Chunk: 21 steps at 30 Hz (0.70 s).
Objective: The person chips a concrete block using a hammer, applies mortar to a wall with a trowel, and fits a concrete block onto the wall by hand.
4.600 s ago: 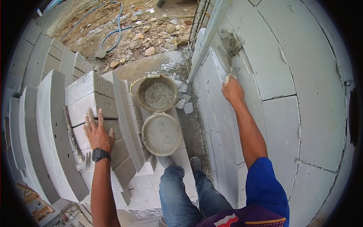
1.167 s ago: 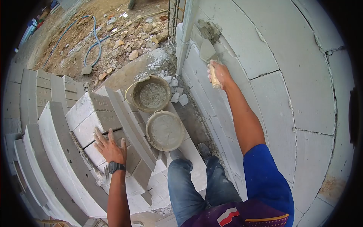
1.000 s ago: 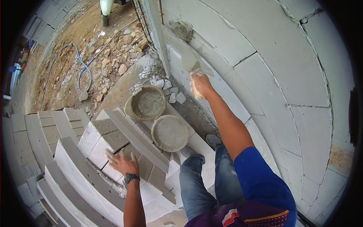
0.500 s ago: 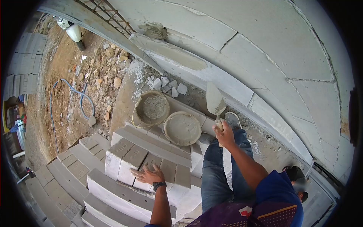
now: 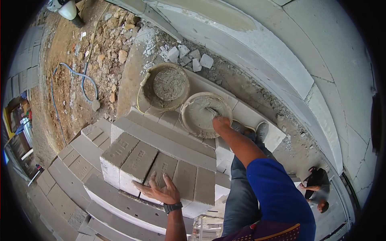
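My right hand (image 5: 221, 124) is closed on the trowel at the rim of the nearer mortar bucket (image 5: 185, 121); the trowel's blade is down in the grey mortar (image 5: 199, 113) and mostly hidden. Beside it stands a second bucket (image 5: 148, 94) holding thicker, rougher mortar. My left hand (image 5: 161, 190), wearing a black watch, rests with spread fingers on the edge of the stacked light blocks (image 5: 138, 161) and holds nothing. On top of the low block wall (image 5: 281, 60), a smear of mortar (image 5: 217, 14) shows at the upper middle.
Broken block pieces (image 5: 196, 64) lie between the buckets and the wall. A blue hose (image 5: 90, 80) crosses the rubble ground at the left. Another person (image 5: 319, 184) is at the lower right. Part of a white vehicle (image 5: 67, 10) shows at the top left.
My right hand has brought the trowel from the wall down into the nearer bucket. My left hand stays on the blocks. The view has turned and shifted toward the buckets.
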Each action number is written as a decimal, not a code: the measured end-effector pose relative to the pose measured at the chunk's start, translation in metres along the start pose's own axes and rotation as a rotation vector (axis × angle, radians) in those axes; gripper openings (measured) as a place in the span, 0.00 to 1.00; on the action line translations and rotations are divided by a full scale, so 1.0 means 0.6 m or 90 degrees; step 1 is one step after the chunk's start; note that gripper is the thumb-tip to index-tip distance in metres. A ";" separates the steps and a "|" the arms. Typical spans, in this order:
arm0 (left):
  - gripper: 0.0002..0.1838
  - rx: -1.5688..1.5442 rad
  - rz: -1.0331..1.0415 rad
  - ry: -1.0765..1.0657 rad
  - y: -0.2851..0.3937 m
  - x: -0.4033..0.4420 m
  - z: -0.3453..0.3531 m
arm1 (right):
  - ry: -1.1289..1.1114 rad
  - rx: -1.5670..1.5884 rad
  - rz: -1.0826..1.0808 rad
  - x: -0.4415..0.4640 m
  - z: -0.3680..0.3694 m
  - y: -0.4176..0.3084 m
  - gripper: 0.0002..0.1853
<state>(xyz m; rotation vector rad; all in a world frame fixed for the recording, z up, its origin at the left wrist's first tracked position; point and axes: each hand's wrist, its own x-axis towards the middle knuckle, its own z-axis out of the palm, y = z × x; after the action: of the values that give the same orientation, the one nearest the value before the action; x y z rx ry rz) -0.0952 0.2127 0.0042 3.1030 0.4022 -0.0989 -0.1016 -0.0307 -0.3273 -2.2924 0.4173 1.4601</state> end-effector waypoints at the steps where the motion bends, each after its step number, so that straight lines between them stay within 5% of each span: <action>1: 0.19 -0.042 0.007 0.007 0.005 -0.001 0.001 | 0.015 0.046 0.001 0.019 0.000 -0.020 0.14; 5: 0.18 0.009 0.010 0.006 0.004 0.001 0.000 | -0.072 0.125 -0.065 -0.026 -0.056 0.037 0.17; 10: 0.19 0.042 -0.001 0.020 -0.001 0.000 0.003 | 0.089 0.283 -0.235 -0.188 -0.046 0.216 0.24; 12: 0.20 0.057 -0.036 0.003 0.000 -0.001 0.004 | -0.096 0.495 -0.086 -0.322 -0.143 0.229 0.27; 15: 0.20 0.047 -0.030 0.012 -0.007 -0.003 0.011 | -0.068 0.598 -0.091 -0.432 -0.192 0.272 0.29; 21: 0.20 0.076 -0.067 -0.007 0.014 -0.004 -0.005 | 0.509 0.328 -0.387 -0.501 -0.257 0.398 0.29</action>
<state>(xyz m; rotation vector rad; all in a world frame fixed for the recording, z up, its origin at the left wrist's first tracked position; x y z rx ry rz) -0.0952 0.2042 0.0071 3.1952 0.5812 -0.1453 -0.2100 -0.3017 -0.0339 -2.1778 0.2240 0.0926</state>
